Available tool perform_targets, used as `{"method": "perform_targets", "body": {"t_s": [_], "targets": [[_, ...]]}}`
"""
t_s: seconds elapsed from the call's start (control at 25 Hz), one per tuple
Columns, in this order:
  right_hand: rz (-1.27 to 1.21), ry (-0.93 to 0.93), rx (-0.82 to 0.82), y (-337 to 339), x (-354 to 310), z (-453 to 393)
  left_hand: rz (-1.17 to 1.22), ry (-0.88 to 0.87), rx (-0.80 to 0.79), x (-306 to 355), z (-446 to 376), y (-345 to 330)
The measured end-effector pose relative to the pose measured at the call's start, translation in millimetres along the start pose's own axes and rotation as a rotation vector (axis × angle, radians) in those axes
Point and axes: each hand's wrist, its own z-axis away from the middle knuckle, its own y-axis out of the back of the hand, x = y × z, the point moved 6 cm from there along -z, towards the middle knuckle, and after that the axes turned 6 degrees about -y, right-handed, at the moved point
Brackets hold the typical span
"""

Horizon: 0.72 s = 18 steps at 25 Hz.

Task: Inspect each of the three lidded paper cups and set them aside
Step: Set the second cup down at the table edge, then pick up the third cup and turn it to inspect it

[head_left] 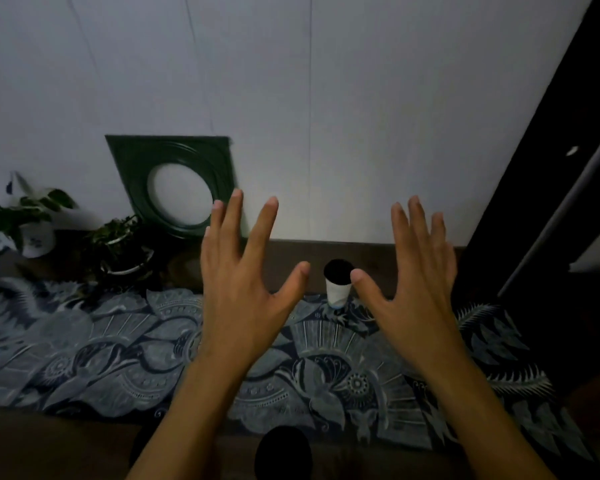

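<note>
While you are holding your left hand and right hand raised, fingers spread, gripping nothing, a black-lidded white paper cup is standing upright between them on the patterned cloth.

— What do we make of the cup?
— We see matt white paper under a dark lid, its plastic dull in this light.
— And the cloth beneath?
— To us a soft printed fabric, matt, lying in loose folds over the brown bench.
— The green frame?
— We'd call it glossy, moulded in ridges; the wall behind looks smooth and matt.
</note>
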Motion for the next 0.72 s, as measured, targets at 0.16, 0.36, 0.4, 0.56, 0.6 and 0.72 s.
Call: {"method": "perform_targets", "body": {"t_s": [0.16,0.36,0.4,0.56,0.6,0.72], "targets": [[-0.013,-0.071,-0.059,-22,29,-9,-0.009,0.017,-0.063,-6,-4,-40],[-0.043,-0.223,-0.171,-80,92,-12,-0.031,0.073,-0.224,-35,7,-124],[-0.068,-0.265,-0.202,-94,106,-14,-0.033,0.088,-0.258,-41,8,-142],[-0.278,-0.433,-0.326,-159,160,-17,-0.019,0.134,-0.4,-62,12,-215],[-0.331,-0.475,-0.358,-178,174,-17,-0.015,0.137,-0.43,-66,12,-235],[-0.479,-0.602,-0.45,-236,207,-16,0.003,0.157,-0.554,-81,14,-296]]}}
